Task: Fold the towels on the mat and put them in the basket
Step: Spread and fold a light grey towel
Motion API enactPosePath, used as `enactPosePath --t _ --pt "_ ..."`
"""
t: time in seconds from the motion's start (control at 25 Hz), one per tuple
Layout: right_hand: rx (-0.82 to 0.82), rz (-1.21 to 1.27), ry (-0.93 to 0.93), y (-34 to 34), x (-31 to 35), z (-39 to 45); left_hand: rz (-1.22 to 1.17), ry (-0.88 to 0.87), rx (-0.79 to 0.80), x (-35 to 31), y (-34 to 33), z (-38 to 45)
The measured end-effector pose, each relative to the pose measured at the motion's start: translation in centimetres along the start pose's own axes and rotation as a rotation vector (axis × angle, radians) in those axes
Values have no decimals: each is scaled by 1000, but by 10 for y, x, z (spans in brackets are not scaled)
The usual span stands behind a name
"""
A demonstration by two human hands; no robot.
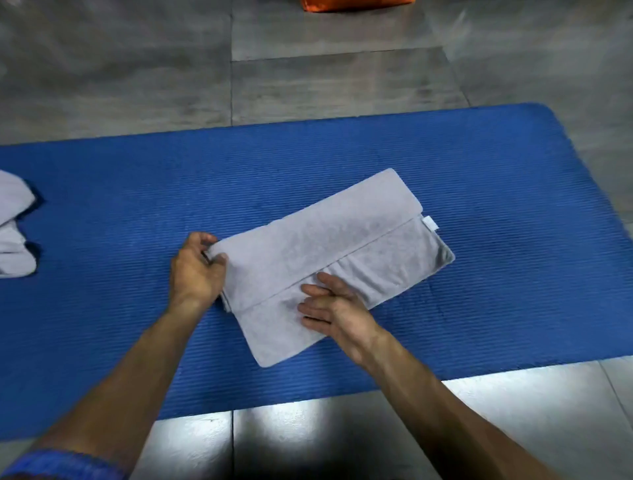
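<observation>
We have one grey towel [329, 253] lying near the middle of the blue mat [479, 171], already doubled over so that an upper layer covers most of it and a strip of the lower layer shows along our near side. Our left hand [198, 270] pinches the left end of the folded layers, thumb on top and fingers curled around the edge. Our right hand [332, 308] lies flat with straight fingers on the exposed near strip, pressing it down and gripping nothing. The towel's long axis runs diagonally, from the near left beside our left hand up to the far right, where a small white tag [430, 222] sticks out at the corner. The main risk, as we judge it, is that drawing the left end across while the right hand pins only the lower strip could slide the upper layer askew, leaving the edges stepped even further. The ribbed mat may also drag the bottom layer and bunch it into wrinkles like those beside our right fingers. Lifting too high could let the fold fall open. More grey towels [13, 226] wait at the left edge, and an orange object [352, 4], perhaps the basket, sits on the floor [120, 68] beyond.
</observation>
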State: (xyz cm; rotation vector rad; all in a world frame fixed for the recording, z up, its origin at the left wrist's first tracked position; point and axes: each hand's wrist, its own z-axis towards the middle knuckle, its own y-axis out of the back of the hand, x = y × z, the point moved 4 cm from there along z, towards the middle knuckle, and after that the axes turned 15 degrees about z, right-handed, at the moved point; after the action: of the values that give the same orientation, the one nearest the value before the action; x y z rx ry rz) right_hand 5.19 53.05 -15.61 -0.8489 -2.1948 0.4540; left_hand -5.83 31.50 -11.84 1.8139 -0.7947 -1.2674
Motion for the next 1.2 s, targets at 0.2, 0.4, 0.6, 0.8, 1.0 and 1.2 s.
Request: enactPosePath --t 0.2,0.4,0.6,0.8,1.0,1.2 --pt "-43 -615 488 -12 26 15 237 -455 -70 -3 -7 -15" --pt "-61 -1635 914 57 81 23 610 -543 155 30 -66 -70" --pt "-218 -1740 894 58 128 33 690 -386 236 28 -61 -56" --pt "26 -1721 898 23 175 87 556 -383 34 -1 -25 -12" --pt "9 -1796 507 12 192 127 584 -164 300 4 -21 39" --pt "-145 -1867 572 -1 213 110 748 -238 95 -6 5 31"
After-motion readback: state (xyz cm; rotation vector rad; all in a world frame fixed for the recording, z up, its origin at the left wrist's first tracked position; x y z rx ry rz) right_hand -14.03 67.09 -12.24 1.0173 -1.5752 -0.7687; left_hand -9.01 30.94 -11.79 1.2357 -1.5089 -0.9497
